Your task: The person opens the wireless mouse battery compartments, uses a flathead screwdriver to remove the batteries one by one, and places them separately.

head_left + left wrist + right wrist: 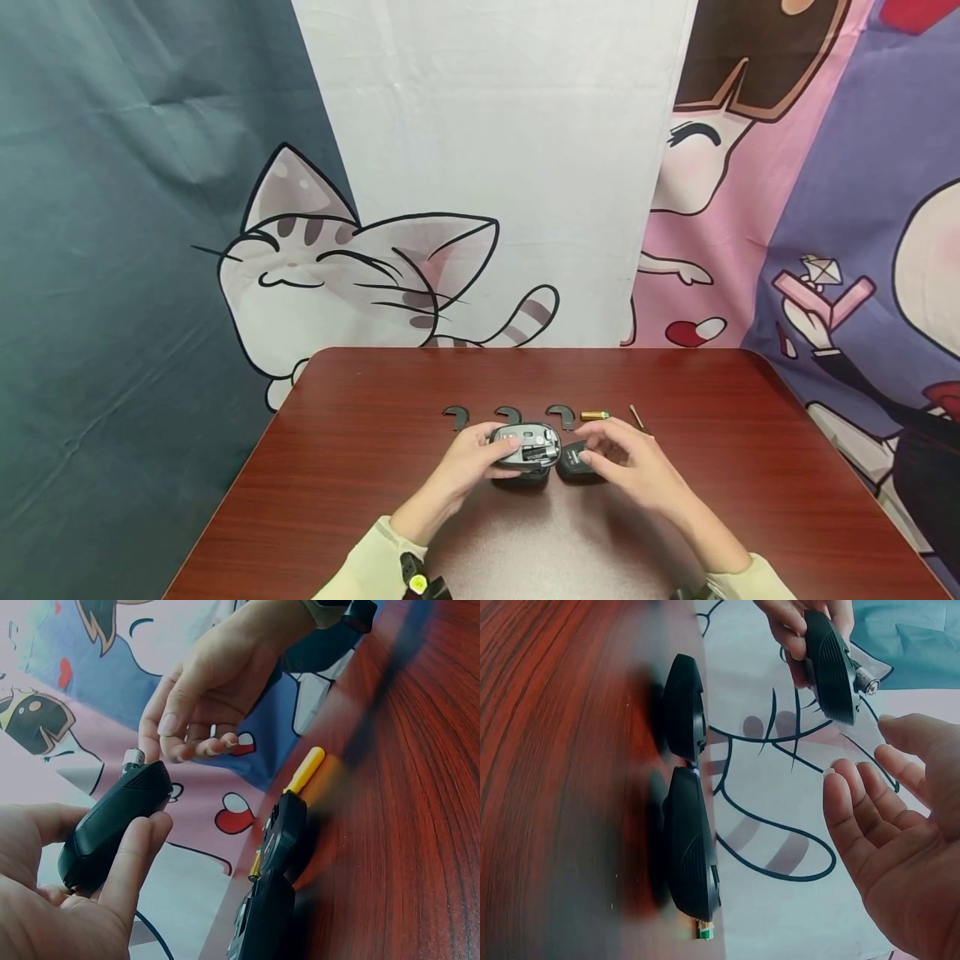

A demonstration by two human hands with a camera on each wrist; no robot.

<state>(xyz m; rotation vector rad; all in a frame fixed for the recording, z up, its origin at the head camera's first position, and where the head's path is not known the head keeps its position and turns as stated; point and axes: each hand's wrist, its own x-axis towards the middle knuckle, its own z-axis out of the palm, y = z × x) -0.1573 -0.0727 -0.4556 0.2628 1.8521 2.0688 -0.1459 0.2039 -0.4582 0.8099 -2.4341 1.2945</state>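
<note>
My left hand [472,450] grips a black computer mouse [517,434] above the table, its grey underside turned up and its battery bay uncovered. A silver battery [866,681] sticks up at a tilt from the bay, as both wrist views show. My right hand [633,462] hovers just right of the mouse, apart from it. Its fingers are loosely bent and hold nothing. Below the hands two more black mice lie on the table: one [523,480] under the held mouse, partly hidden, the other [573,463] beside my right fingers.
Three dark curved covers [456,414] lie in a row farther back on the brown table [375,383]. To their right are a gold-and-green battery [595,415] and a thin screwdriver [637,417] with a yellow handle [306,769]. A printed curtain [510,125] hangs behind the table.
</note>
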